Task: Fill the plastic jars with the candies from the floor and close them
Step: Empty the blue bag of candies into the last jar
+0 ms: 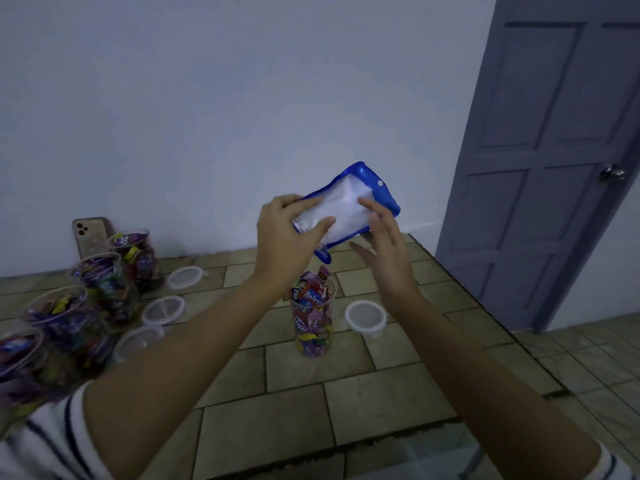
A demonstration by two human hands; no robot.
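A blue-edged plastic candy bag (349, 202) is held in the air, tilted with its lower corner above a clear plastic jar (313, 313). The jar stands open on the tiled floor, heaped with wrapped candies above its rim. My left hand (287, 237) grips the bag's lower left end, thumb across its front. My right hand (384, 237) has its fingers spread and nearly straight, the fingertips touching the bag's right side. A clear lid (365, 317) lies on the floor just right of the jar.
Several candy-filled open jars (104, 282) stand in a row at the left, with three clear lids (162, 310) beside them. A phone (90, 233) leans on the wall. A grey door (554, 150) is at the right; the tiled platform ends in a step (485, 306).
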